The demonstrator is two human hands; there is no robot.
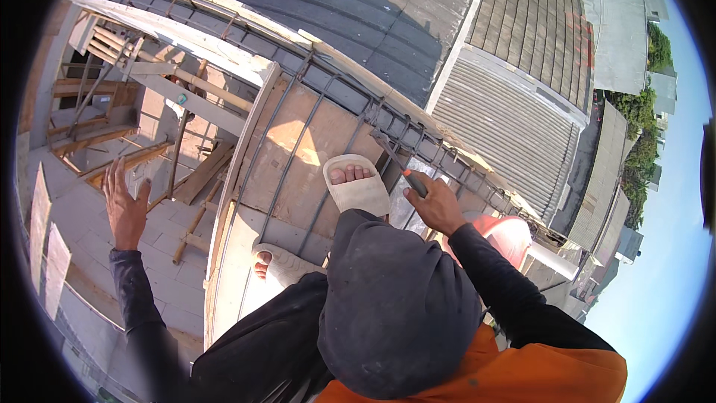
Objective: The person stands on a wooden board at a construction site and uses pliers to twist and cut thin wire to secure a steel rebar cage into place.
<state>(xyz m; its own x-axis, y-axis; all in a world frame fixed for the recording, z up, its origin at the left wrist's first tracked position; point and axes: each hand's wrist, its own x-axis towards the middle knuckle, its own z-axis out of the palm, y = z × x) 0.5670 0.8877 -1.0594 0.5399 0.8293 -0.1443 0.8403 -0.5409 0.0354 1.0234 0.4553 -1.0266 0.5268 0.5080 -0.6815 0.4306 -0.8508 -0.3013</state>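
My right hand (438, 206) is closed round a hand tool (416, 183) with a dark and orange handle. A thin metal part of it reaches toward the steel reinforcing bars (371, 110) along the far edge of the formwork; its tip blends with the bars, so its exact kind is unclear. Out at the left, my left hand (125, 205) is raised with fingers spread, holding nothing, above the lower level. Between the hands, my feet in pale sandals (359, 192) stand on the wooden formwork board (294, 160), where bars run across.
A deep drop with timber props (176, 153) and planks opens on the left. Beyond the bar cage lie a dark roof (335, 15) and a corrugated roof (511, 116). A pinkish rounded object (503, 239) sits beside my right forearm, near a white pipe (552, 261).
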